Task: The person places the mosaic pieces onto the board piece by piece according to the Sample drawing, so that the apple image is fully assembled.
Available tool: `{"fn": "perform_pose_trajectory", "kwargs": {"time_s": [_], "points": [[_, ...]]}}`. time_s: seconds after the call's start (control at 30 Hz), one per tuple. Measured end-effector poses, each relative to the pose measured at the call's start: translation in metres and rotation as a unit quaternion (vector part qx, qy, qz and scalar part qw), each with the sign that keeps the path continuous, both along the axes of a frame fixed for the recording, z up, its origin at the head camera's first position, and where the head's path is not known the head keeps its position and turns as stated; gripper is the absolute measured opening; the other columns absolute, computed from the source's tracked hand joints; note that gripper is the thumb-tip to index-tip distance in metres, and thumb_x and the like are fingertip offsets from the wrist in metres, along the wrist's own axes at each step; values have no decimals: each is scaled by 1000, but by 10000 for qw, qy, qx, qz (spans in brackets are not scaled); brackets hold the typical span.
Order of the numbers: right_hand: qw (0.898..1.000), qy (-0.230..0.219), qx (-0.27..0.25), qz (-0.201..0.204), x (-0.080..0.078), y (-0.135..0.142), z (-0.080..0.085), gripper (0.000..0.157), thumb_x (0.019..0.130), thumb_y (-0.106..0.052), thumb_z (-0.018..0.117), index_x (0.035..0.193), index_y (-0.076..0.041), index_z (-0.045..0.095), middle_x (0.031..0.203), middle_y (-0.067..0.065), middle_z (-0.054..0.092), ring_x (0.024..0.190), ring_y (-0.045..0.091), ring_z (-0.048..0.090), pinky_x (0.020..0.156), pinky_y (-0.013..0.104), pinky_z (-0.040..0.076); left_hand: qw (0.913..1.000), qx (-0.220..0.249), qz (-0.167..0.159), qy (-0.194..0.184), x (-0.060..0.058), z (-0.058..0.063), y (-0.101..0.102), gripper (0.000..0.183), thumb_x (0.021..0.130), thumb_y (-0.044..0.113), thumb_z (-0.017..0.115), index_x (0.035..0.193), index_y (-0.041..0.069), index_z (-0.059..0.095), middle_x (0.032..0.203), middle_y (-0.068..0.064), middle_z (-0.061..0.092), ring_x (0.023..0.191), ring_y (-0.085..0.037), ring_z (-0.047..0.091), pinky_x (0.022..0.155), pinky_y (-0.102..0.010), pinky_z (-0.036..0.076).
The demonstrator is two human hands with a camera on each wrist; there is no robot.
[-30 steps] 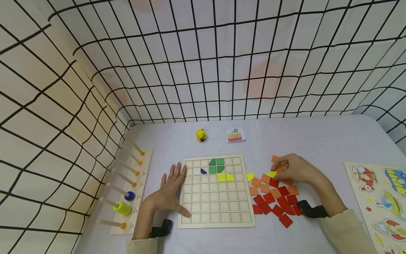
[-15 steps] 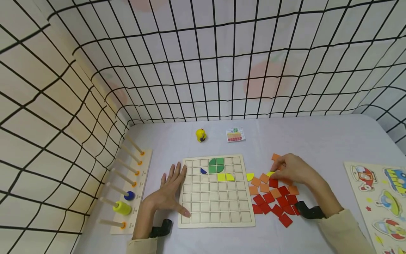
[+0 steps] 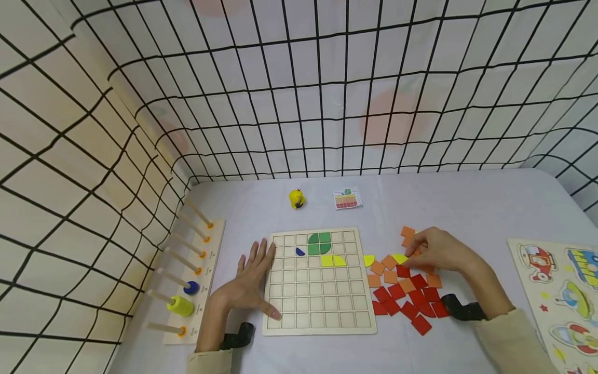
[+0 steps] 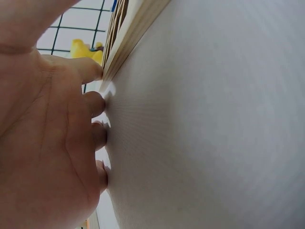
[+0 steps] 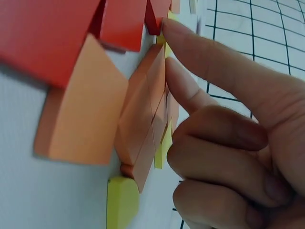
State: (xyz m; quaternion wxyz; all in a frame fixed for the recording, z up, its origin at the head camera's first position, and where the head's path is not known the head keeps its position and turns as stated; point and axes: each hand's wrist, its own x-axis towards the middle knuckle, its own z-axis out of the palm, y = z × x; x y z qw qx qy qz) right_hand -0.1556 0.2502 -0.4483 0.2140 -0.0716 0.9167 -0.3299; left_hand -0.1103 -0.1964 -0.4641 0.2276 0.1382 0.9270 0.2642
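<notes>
Fingers spread, the left hand (image 3: 247,284) lies along the left side of a pale wooden grid board (image 3: 302,305), thumb on its lower left corner. In the left wrist view the palm (image 4: 47,138) faces the camera and a finger touches the board's edge. The board bears green tiles (image 3: 319,244), yellow tiles (image 3: 333,261) and a small dark blue piece (image 3: 299,252). To the right, thumb and index finger of the right hand (image 3: 439,250) pinch a yellow rounded tile (image 3: 399,258) among the loose tiles. Its other fingers curl inward. Part of that tile is hidden.
Loose red tiles (image 3: 422,325) and orange tiles (image 3: 407,231) lie right of the board. A peg stand (image 3: 205,270) is at left. A yellow duck figure (image 3: 296,198) and pattern card (image 3: 348,198) are behind. A picture puzzle (image 3: 560,291) lies far right; black netting surrounds the table.
The right hand has shifted slightly right, uncovering more of the yellow tile and the orange tiles beyond it. A nearby orange tile has slid a little left. The left hand stays put.
</notes>
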Motion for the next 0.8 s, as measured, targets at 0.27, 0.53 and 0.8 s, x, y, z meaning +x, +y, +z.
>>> {"fn": "perform_pose_trajectory", "kwargs": {"time_s": [0.27,0.53,0.8], "points": [[9993,-86,-239,259,-2,8,-1,25,84,-25,86,98,-8,75,65,-1,48,65,15,45,54,23,35,10000,19,-14,15,0,0,0,158,52,45,103,167,14,-1,173,-13,-19,160,-36,-21,127,-65,-12],[9995,325,-43,34,2,-6,-4,26,82,-27,86,94,-7,75,63,-1,48,65,15,46,53,24,37,10000,-14,6,16,0,0,1,158,52,45,103,167,14,0,173,-12,-19,161,-35,-21,127,-64,-13],[9990,417,145,-57,4,-16,-1,23,84,-22,84,96,-5,75,68,3,50,73,17,48,56,26,39,10000,12,-10,5,0,-1,0,158,53,45,103,167,14,-1,173,-13,-20,160,-36,-21,127,-65,-13]]}}
